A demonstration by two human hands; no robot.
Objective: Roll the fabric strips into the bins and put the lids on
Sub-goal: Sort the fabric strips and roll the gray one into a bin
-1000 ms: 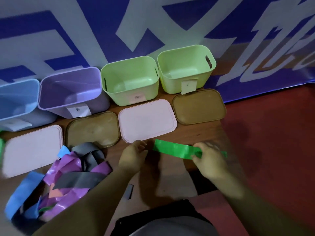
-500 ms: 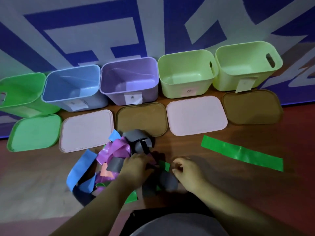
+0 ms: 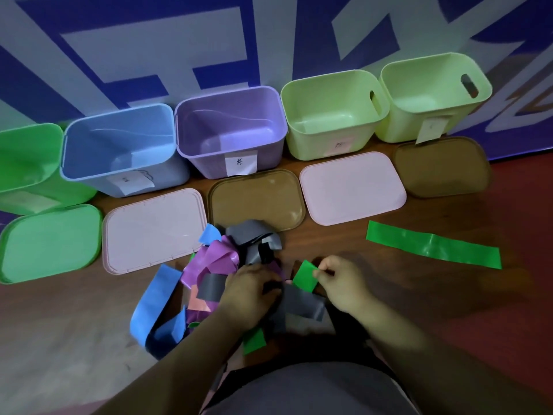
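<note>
While the left hand [image 3: 251, 289] lies on top of the pile of fabric strips [image 3: 215, 265] with its fingers curled down into the grey ones, we cannot tell whether it grips any single strip. Just right of the pile, the right hand [image 3: 344, 283] pinches the pinched green strip [image 3: 305, 275] by its corner between thumb and fingertips. That strip's free end is lifted and points away from us, and its long axis runs back toward us under the grey strips at the pile's right edge. Well to the right of the pile, the loose green strip [image 3: 434, 244] lies flat and unrolled on the counter [image 3: 74, 324]; its long axis runs left to right, with the right end slanting a little nearer to us.

Beyond the pile we see a row of five lids, all off: green lid [image 3: 51, 241], pink lid [image 3: 152, 229], brown lid [image 3: 257, 199], second pink lid [image 3: 353, 187], second brown lid [image 3: 443, 166]. The brown lid's near edge touches the pile. Farther beyond the pile stand five open bins with no strips in them: green bin [image 3: 27, 163], blue bin [image 3: 119, 151], purple bin [image 3: 230, 127] and two pale green bins [image 3: 332, 115]
</note>
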